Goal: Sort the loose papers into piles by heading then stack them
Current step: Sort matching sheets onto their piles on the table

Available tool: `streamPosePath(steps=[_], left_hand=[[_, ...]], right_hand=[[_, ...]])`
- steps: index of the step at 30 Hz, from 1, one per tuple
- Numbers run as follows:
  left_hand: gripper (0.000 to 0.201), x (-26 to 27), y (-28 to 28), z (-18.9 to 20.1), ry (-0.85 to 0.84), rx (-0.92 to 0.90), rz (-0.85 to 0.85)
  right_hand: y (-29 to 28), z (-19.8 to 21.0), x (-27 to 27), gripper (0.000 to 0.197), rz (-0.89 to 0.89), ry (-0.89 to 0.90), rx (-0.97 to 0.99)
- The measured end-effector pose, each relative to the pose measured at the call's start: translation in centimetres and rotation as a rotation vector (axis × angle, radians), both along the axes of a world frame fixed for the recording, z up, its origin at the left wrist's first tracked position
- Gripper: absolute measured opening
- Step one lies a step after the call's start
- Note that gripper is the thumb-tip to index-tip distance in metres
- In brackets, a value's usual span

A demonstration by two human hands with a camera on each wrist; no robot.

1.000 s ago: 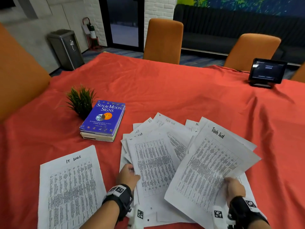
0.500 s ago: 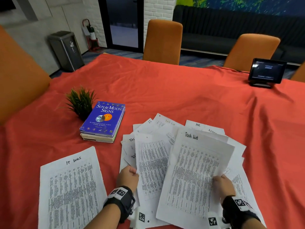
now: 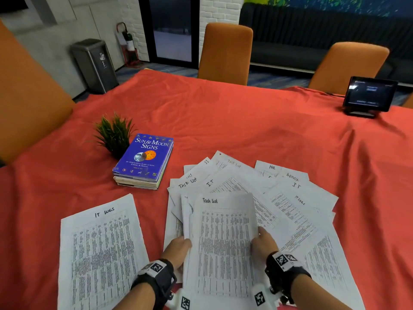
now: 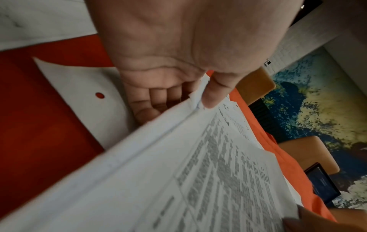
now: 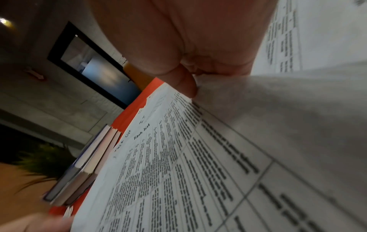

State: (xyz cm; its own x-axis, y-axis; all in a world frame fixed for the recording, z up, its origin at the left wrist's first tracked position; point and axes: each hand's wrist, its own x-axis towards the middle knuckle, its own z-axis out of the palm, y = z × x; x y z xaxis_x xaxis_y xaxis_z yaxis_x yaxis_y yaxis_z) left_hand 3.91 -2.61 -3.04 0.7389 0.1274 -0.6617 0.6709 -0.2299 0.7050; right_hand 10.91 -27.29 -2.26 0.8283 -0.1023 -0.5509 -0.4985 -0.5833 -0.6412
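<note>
The left hand [image 3: 177, 249] pinches the left edge of a sheet headed "Task list" [image 3: 224, 249], thumb [image 4: 215, 94] pressed on top of the paper and the fingers [image 4: 157, 100] curled underneath, as the left wrist view shows; that view suggests more than one sheet edge in the pinch, though how many cannot be told. The right hand [image 3: 263, 242] grips the same sheet's right edge, thumb [image 5: 185, 83] on the printed face; its other fingers are hidden behind the paper. Held between both hands, this sheet sits at about 6 o'clock on the table, over the near part of a fanned heap of loose papers [image 3: 290, 198]. The heap spreads from 12 to 4 o'clock of the held sheet, and the headings that can be read on it include "Task list", "I.T", "IT logs", "HR" and "Admin". At 9 o'clock of the hands, apart from the heap, an "IT logs" sheet [image 3: 100, 253] lies flat on the red tablecloth [image 3: 223, 121]. At 11 o'clock a blue book [image 3: 145, 157] tops a small stack, with a small green plant [image 3: 114, 133] just beside it at the book's 10 o'clock. Far off at 2 o'clock stands a dark tablet screen [image 3: 369, 95], and orange chairs [image 3: 225, 52] line the table's far edge.
</note>
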Motion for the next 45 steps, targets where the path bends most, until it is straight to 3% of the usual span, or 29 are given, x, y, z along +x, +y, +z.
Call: streamPosePath(steps=[2, 4, 6, 11, 13, 15, 17, 20, 23, 25, 34, 39, 45], left_hand=[[0.041, -0.2, -0.2, 0.2, -0.005, -0.01, -0.017], [0.028, -0.5, -0.8, 1.1, -0.03, 0.006, -0.081], [0.029, -0.5, -1.2, 1.5, -0.072, 0.02, -0.103], [0.032, -0.1, -0.5, 2.9, -0.175, -0.063, -0.02], [0.032, 0.1, 0.1, 3.3, -0.211, -0.103, 0.004], [0.034, 0.5, 0.5, 3.6, -0.255, -0.133, 0.035], [0.039, 1.0, 0.4, 4.3, -0.351, -0.132, 0.088], [0.036, 2.2, -0.2, 6.2, -0.6, -0.048, 0.217], [0.025, 3.4, -1.0, 8.7, -0.798, 0.004, 0.298], [0.032, 3.7, -1.3, 9.9, -0.878, 0.007, 0.322], [0.044, 2.8, -2.5, 13.3, -0.954, -0.126, 0.363], [0.039, 3.2, -2.6, 13.9, -0.993, -0.139, 0.437], [0.051, 3.8, -2.1, 11.9, -0.855, -0.093, 0.504]], right_hand=[[0.9, 0.1, 0.1, 0.031, 0.059, -0.009, 0.002], [1.5, 0.1, 0.4, 0.032, 0.116, -0.013, -0.016], [1.8, 0.5, 0.8, 0.034, 0.138, -0.021, -0.026], [0.6, 1.8, 1.8, 0.058, -0.024, -0.082, 0.079], [0.3, 2.7, 2.4, 0.056, -0.092, -0.075, 0.216], [0.3, 4.5, 2.9, 0.04, -0.152, -0.09, 0.371], [0.8, 6.8, 2.8, 0.028, -0.163, -0.196, 0.485], [2.0, 10.5, 2.2, 0.022, -0.138, -0.496, 0.55], [3.0, 13.2, 1.4, 0.023, -0.088, -0.727, 0.634], [3.5, 14.1, 0.8, 0.026, -0.074, -0.779, 0.691], [3.7, 13.5, -0.6, 0.024, -0.064, -0.752, 0.703], [4.2, 13.5, -0.4, 0.023, -0.063, -0.735, 0.729], [5.2, 12.4, -0.1, 0.017, -0.078, -0.617, 0.688]])
